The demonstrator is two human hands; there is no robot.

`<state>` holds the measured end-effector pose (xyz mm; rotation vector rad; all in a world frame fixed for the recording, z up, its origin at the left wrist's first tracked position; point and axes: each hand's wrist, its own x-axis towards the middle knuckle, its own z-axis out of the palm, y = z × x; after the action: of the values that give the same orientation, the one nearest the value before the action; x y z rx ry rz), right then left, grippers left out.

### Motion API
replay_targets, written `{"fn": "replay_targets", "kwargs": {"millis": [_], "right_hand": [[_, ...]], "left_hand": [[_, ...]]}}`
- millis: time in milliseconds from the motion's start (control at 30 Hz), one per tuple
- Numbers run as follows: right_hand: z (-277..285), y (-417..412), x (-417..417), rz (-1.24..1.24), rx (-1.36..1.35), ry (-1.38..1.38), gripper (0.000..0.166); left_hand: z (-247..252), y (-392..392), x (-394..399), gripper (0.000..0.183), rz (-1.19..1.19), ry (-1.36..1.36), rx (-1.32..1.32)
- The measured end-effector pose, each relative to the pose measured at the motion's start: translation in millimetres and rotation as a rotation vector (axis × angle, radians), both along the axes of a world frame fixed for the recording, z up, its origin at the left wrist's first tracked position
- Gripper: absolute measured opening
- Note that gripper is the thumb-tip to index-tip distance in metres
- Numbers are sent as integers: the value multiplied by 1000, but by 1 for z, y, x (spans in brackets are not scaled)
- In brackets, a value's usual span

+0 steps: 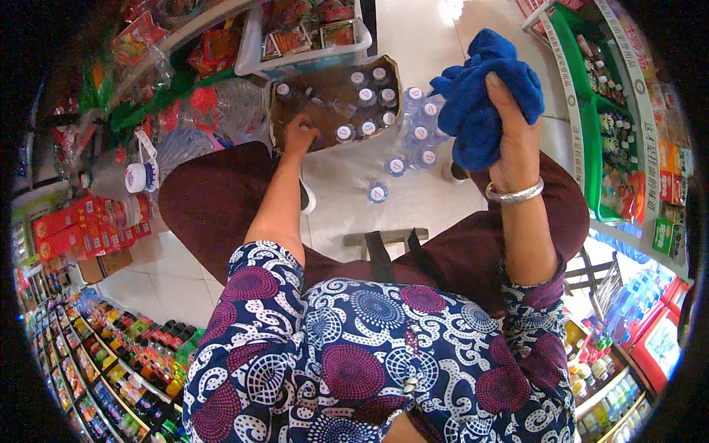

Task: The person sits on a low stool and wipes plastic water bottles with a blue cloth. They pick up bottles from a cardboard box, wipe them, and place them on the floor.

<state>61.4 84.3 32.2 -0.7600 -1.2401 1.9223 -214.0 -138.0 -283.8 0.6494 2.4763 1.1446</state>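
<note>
A bunched blue cloth (487,105) is gripped in my right hand (515,133), raised over the floor at the right. My left hand (301,135) is inside an open cardboard box (335,146) near its front left part, fingers bent; whether it holds anything cannot be told. Several clear bottles with white caps (366,96) stand in the box, mostly at its right side, and one bottle (332,105) lies on its side near the middle. More clear bottles (420,134) stand in a group on the floor beside the box, with a single one (378,192) nearer to me.
A white plastic bin (310,61) of packets adjoins the box's far side. Large clear plastic jugs (235,108) stand to its left. At the right is a shelf rack with green trays (595,160). A small wooden stool (385,237) is between my legs. Shelves of drinks (127,382) run behind me.
</note>
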Motion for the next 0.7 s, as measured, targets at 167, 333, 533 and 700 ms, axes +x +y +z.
{"fn": "replay_targets", "kwargs": {"millis": [167,333,533,700], "right_hand": [[3,-3,-8,7,-41,17,29],[0,-3,-7,-1,-47,-1,28],[0,-7,-10,-8,-69,-65,30],[-4,-6,-11,-5,-53,-115,30]], "left_hand": [[-47,-22,-14,18,-77,26,-71],[-2,8,-7,20,-98,66,-297],[-3,18,-20,59,139,320,-239],[46,44,-48,76,85,208,-474]]}}
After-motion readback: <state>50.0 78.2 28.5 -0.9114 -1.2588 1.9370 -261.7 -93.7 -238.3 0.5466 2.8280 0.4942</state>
